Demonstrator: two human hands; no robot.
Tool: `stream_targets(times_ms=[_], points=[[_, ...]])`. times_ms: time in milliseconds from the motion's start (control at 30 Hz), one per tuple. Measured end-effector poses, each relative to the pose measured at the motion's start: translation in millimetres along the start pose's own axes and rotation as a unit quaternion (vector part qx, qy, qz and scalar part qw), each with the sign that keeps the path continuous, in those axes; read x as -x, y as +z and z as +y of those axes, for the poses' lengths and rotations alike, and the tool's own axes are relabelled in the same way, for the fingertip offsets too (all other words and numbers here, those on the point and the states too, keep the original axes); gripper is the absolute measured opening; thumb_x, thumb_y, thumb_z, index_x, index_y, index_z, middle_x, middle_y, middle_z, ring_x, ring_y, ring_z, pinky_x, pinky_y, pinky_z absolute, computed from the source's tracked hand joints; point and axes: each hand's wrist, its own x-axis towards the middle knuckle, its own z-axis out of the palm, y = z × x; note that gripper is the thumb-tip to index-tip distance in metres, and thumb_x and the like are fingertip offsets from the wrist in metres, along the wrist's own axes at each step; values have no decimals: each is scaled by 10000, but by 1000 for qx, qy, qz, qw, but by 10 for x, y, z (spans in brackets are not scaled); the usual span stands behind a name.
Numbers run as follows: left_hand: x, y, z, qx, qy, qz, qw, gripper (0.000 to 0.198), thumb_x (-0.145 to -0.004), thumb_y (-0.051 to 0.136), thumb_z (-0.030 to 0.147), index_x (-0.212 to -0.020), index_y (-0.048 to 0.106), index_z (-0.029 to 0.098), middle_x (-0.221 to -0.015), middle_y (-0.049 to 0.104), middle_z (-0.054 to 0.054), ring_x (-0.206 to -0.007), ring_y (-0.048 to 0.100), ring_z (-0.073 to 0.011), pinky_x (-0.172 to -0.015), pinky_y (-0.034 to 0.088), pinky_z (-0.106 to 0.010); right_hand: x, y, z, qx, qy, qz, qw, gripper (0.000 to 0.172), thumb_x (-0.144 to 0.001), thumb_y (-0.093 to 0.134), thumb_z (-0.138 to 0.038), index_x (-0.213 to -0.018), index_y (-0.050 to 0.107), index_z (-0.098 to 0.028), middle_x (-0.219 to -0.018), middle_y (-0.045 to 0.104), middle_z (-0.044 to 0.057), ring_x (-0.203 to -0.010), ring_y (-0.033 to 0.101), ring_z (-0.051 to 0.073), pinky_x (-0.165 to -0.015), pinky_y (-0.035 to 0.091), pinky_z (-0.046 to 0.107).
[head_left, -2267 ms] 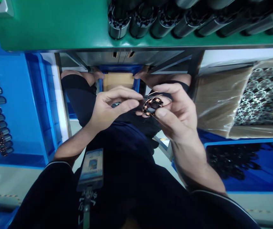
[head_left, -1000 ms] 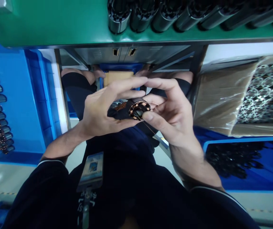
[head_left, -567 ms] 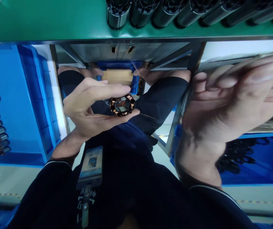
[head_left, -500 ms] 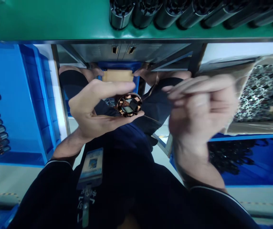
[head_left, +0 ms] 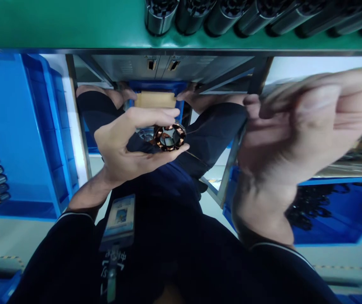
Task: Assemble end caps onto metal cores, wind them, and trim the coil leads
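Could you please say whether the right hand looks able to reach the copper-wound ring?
Probably yes: the left hand grips the copper-wound ring but leaves one side uncovered, and nothing seems to block the right hand.

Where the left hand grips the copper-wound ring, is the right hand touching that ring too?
No, the right hand is apart to the right, while only the left hand grips the copper-wound ring.

The person wears a very dark navy, short-sleeved shirt (head_left: pixel 174 249), a thin white line trimming the left sleeve (head_left: pixel 52 242) and right sleeve (head_left: pixel 282 259). White characters mark the chest beside a pale, blue-banded badge (head_left: pixel 120 217). Dark shorts (head_left: pixel 212 131) end around the knees. The left hand (head_left: pixel 122 141) and right hand (head_left: pixel 301 126) are bare.
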Motion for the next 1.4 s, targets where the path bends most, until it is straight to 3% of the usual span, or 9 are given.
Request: stream_targets(times_ms=[200, 367, 500, 700, 867, 1067, 1233, 1300, 1400], points=[[-61, 52, 105, -27, -53, 5, 998, 493, -994, 1120, 610, -1369, 930, 352, -1156, 965, -11, -952, 900, -258, -836, 753, -459, 322, 32, -49, -49, 8, -168, 985, 372, -962, 1117, -520, -1304, 973, -506, -1021, 853, 29, -964, 813, 336, -1132, 760, 637], [-45, 78, 71, -44, -55, -7, 997, 500, -1062, 1038, 681, -1407, 881, 354, -1183, 919, -10, -1008, 871, -242, -945, 761, -451, 328, -43, -97, -6, 38, -165, 986, 154, -1037, 1055, -551, -1138, 992, -455, -1035, 864, 59, -1086, 837, 380, -1281, 701, 717], [-42, 141, 31, -35, -39, -56, 997, 591, -1137, 882, 806, -1459, 757, 326, -1241, 849, -73, -1172, 825, -302, -1067, 744, -532, 292, -39, -97, -3, 85, -147, 985, 292, -950, 1083, -691, -1083, 946, -470, -1051, 847, 90, -1237, 832, 445, -1221, 742, 727], [-77, 210, 53, -47, -9, -39, 998, 404, -1228, 769, 677, -1430, 682, 337, -1218, 788, -86, -1189, 796, -320, -1038, 748, -554, 447, 280, -107, -153, 186, -141, 960, 125, -1066, 1029, -560, -1156, 987, -485, -1104, 910, -4, -955, 869, 281, -924, 804, 510], [-18, 164, -58, -110, 27, -110, 987, 413, -1194, 850, 658, -1388, 726, 315, -1256, 826, -97, -1171, 785, -315, -1055, 711, -504, 611, 450, -26, -188, 192, -101, 958, 223, -1057, 1034, -649, -1055, 996, -429, -1195, 947, 0, -1096, 891, 256, -1069, 798, 490], [54, 229, -174, -134, 102, -80, 982, 346, -1172, 814, 597, -1361, 764, 312, -1184, 774, -103, -983, 688, -288, -802, 601, -439, 601, 337, 43, -185, 208, -134, 951, 182, -1077, 1029, -577, -1103, 955, -413, -1027, 840, -4, -804, 751, 195, -733, 714, 384], [-6, 168, -60, -28, 14, -96, 995, 276, -1125, 854, 439, -1333, 786, 270, -1149, 676, -107, -962, 685, -239, -729, 618, -361, 213, 61, -36, -59, 106, -243, 963, 77, -1116, 985, -488, -1162, 970, -429, -1228, 837, 67, -1178, 827, 326, -1109, 787, 612], [-16, 106, -60, 128, -167, -193, 958, 260, -1172, 831, 516, -1261, 760, 282, -1087, 737, -76, -817, 690, -199, -689, 639, -353, -13, -67, -110, 4, 21, -304, 952, 36, -1086, 1010, -411, -1110, 988, -425, -1377, 855, 63, -1338, 831, 350, -1221, 770, 622], [59, 9, -123, 329, -394, -365, 776, 593, -1306, 453, 754, -1190, 750, 254, -808, 776, -28, -473, 581, -153, -504, 589, -351, -230, -248, -204, 67, -52, -410, 908, 91, -1080, 973, -299, -1039, 959, -379, -1538, 895, 18, -1375, 886, 328, -1251, 778, 543]])
